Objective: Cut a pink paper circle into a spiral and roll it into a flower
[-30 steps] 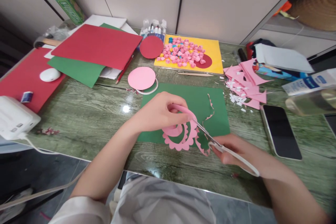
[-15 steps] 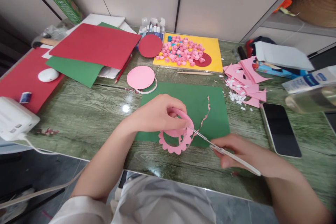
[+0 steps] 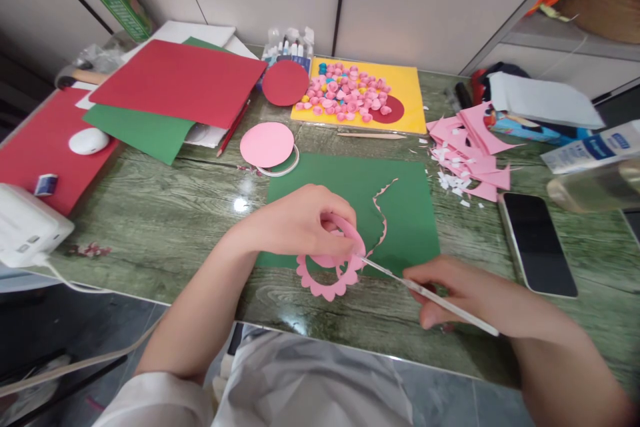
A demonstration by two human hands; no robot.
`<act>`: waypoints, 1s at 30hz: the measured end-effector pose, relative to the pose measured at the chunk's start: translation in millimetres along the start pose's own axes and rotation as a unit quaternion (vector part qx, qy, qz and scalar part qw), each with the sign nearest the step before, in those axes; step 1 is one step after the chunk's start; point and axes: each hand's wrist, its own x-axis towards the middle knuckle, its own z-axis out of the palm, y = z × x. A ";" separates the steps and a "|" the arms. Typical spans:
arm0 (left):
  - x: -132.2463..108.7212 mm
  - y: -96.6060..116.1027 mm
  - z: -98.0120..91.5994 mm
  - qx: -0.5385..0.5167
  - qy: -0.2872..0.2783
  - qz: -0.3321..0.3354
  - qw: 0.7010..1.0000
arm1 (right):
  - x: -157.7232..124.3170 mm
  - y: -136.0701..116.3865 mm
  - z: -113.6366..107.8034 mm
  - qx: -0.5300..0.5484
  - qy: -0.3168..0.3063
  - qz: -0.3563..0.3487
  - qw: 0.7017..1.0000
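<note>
My left hand pinches a pink paper ring whose lower edge is cut into scallops. In my right hand is a pair of scissors with pale handles. Their blades meet the ring's right edge, close to my left fingertips. From that edge a thin, jagged pink paper strip trails up and away. A sheet of green paper lies beneath the ring and the strip. Part of the ring is hidden by my left fingers.
Pink paper scraps and a phone lie to the right. Behind are a yellow sheet bearing many pink paper curls, a pink disc and a red disc. Red paper and a white charger are at left.
The scalloped part of the ring has turned slightly down and left. The trailing strip has bent into a wavier curve. The scissor blades look more closed together.
</note>
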 end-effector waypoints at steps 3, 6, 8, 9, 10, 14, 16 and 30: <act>0.9 0.3 0.3 0.003 0.009 -0.002 1.000 | -0.5 3.3 -0.2 0.010 0.001 0.006 1.000; 2.1 1.0 0.4 -0.004 0.041 -0.007 0.999 | -1.9 2.2 -1.9 0.024 0.004 0.005 1.000; 2.6 1.5 0.5 -0.007 0.076 -0.007 0.997 | -2.7 -2.7 -3.4 0.038 0.011 -0.003 0.999; 2.9 1.8 0.7 -0.009 0.097 -0.004 0.995 | -3.0 -5.9 -4.1 0.046 0.020 -0.009 0.999; 3.4 2.0 1.2 -0.012 0.118 0.000 0.993 | -3.1 -8.9 -4.4 0.056 0.030 -0.015 0.998; 7.6 2.9 8.1 -0.041 0.193 0.010 0.980 | -0.8 -11.3 -2.4 0.095 0.059 -0.061 0.992; 11.3 2.8 14.3 -0.064 0.218 0.013 0.974 | 1.4 -6.9 -0.1 0.122 0.060 -0.089 0.987; 23.5 0.6 41.2 -0.133 0.268 0.049 0.953 | 9.2 -7.8 10.4 0.140 0.106 -0.170 0.970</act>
